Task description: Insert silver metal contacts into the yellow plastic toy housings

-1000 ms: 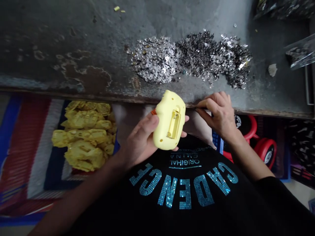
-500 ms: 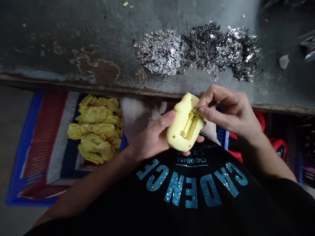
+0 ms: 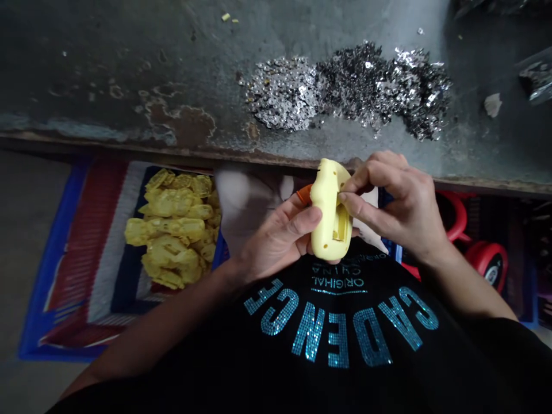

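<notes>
My left hand (image 3: pixel 276 238) is wrapped round a pale yellow plastic toy shell (image 3: pixel 328 211) with an open battery slot, held just below the edge of the worn grey workbench (image 3: pixel 129 75). An orange part shows at the shell's left side. Thumb and fingers of my right hand (image 3: pixel 397 204) are pinched together and pressed into the top of the slot; what they hold is too small to make out. Two heaps of small shiny metal pieces (image 3: pixel 349 89) lie on the bench right behind my hands.
A pile of several more yellow shells (image 3: pixel 176 227) lies in a red, white and blue woven sack (image 3: pixel 73 259) on the floor at my left. Red wheeled toys (image 3: pixel 483 253) sit in a crate under the bench at right. A clear bag (image 3: pixel 535 77) lies at the bench's right edge.
My right hand came off the bench edge to the shell and now presses into the battery slot. My left hand turned the shell more upright and edge-on.
</notes>
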A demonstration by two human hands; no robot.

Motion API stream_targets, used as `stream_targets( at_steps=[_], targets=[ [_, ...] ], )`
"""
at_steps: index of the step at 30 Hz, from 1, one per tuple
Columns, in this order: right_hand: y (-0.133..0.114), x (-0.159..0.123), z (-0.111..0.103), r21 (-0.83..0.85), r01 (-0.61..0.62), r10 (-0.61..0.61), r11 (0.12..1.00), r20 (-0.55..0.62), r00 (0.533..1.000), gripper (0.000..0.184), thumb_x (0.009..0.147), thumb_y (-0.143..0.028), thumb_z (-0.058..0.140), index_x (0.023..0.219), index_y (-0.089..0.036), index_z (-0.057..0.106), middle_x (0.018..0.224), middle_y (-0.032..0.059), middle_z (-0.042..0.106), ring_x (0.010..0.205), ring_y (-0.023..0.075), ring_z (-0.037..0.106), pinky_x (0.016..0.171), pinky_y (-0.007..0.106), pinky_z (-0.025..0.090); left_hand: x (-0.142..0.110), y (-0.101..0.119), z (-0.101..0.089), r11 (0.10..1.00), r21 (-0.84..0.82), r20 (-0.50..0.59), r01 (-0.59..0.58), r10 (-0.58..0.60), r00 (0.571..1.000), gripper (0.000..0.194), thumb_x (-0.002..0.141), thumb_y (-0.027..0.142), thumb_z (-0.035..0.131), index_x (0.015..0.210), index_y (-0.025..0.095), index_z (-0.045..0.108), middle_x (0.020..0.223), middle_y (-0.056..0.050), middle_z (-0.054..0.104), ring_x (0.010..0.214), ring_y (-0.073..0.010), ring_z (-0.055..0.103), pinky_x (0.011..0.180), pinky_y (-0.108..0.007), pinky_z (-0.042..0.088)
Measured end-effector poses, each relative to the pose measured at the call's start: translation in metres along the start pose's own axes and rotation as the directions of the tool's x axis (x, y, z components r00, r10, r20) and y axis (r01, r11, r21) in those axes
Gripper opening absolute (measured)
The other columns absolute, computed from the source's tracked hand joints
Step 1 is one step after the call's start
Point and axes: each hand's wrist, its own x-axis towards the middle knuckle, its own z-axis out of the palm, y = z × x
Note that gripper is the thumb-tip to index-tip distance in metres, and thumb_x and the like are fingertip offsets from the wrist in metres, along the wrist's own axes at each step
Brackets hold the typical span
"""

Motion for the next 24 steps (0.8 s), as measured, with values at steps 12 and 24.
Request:
stream_targets(
  at_steps=[12, 24],
  targets=[
    [-0.007, -0.026, 0.004, -0.327, 0.157, -0.211, 0.932, -0.135, 0.968, 0.021, 0.115, -0.028, 0.071, 0.131, -0.036, 0.081, 0.114, 0.0039, 0.087, 0.089, 0.0233, 0.077, 0.083, 0.048, 0.048, -0.005, -0.008, -0.002, 0.996, -0.077, 0.072, -0.036, 0.042, 0.997, 0.054, 0.107, 0.064, 0.080, 0.145, 0.026, 0.072, 0.140, -0.012, 0.083, 0.120, -0.0400, 0.088, 0.065, -0.030, 0.073],
    [-0.008, -0.041, 0.008, -0.508, 0.355, -0.454, 0.785, -0.080, 0.887, 0.029, 0.118, -0.024, 0.067, 0.145, -0.026, 0.077, 0.120, 0.0059, 0.090, 0.088, 0.0212, 0.080, 0.083, 0.046, 0.051, -0.007, -0.017, -0.009, 0.999, -0.047, 0.195, -0.015, 0.024, 0.981, 0.080, 0.105, 0.072, 0.075, 0.168, 0.025, 0.061, 0.139, -0.017, 0.084, 0.123, -0.0420, 0.086, 0.064, -0.031, 0.073]
  ],
)
